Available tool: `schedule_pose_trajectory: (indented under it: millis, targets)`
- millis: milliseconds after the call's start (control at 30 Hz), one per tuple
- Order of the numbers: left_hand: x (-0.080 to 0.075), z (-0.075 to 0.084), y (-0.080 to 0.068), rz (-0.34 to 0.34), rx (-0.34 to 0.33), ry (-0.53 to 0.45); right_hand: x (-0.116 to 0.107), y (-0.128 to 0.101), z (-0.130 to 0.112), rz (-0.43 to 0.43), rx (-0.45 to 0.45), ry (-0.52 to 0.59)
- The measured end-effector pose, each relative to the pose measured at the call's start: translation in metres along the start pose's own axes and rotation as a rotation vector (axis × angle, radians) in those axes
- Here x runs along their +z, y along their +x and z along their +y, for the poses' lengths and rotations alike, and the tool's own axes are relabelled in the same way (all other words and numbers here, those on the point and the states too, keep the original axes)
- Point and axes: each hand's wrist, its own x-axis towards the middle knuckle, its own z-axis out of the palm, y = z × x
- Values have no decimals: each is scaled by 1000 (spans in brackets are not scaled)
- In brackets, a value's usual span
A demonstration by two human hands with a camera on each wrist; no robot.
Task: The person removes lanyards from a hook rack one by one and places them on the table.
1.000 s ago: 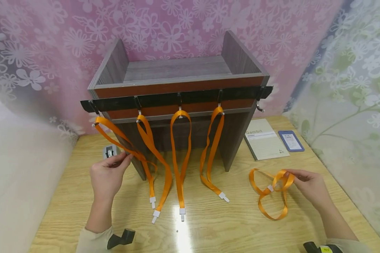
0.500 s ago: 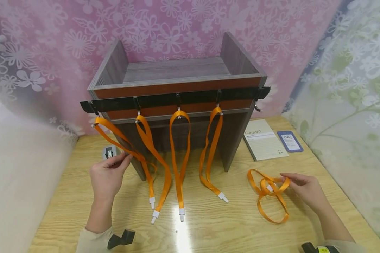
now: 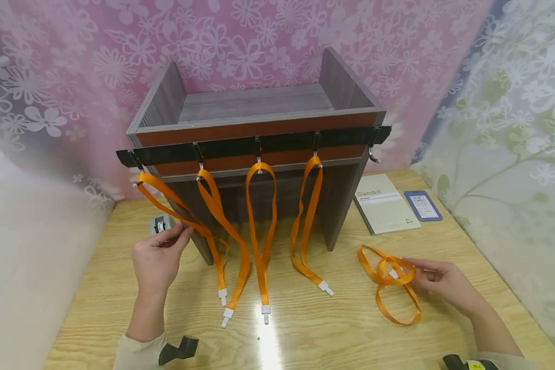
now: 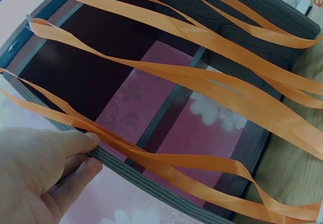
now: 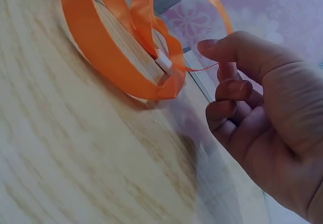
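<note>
At the shelf's left side, my left hand [image 3: 156, 259] pinches the front edge of the grey wooden shelf [image 4: 151, 191] between thumb and fingers. An orange lanyard [image 4: 176, 181] hanging from the leftmost hook runs right by the thumb tip. More orange lanyards, one being the middle lanyard [image 3: 263, 246], hang from hooks with white clips at their lower ends. On the right, my right hand [image 3: 448, 282] holds a loose orange lanyard [image 3: 400, 293] by one loop, between thumb and index finger. That lanyard lies in loops at the tabletop, its white clip [image 5: 163, 61] among them.
A black hook strip [image 3: 277, 145] crosses the shelf front; its rightmost hook [image 3: 373, 155] is bare. A notebook [image 3: 386, 205] and a blue card holder [image 3: 423, 205] lie at the back right. A small grey object [image 3: 160, 223] sits behind my left hand.
My right hand has shifted a little left and down, and the loose lanyard's loops have moved and changed shape with it. The left hand has stayed in place.
</note>
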Motion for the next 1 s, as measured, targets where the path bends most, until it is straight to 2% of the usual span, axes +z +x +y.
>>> schedule_pose_trajectory:
  millis: [133, 367, 500, 700, 900, 1000]
  targets:
    - [0, -1, 0, 5, 5, 10, 0, -2, -3, -42, -9, 57]
    - [0, 1, 0, -4, -24, -27, -2, -1, -7, -26, -63, 127]
    - [0, 1, 0, -11, -23, -34, -2, 0, -9, -6, -88, 132]
    - [-1, 0, 2, -18, -5, -16, 0, 3, -19, 84, -47, 71]
    - [-2, 2, 3, -32, -22, 31, 0, 6, -30, 192, -16, -43]
    - [-2, 2, 4, -43, -28, 41, 0, 6, -36, 231, -6, -35]
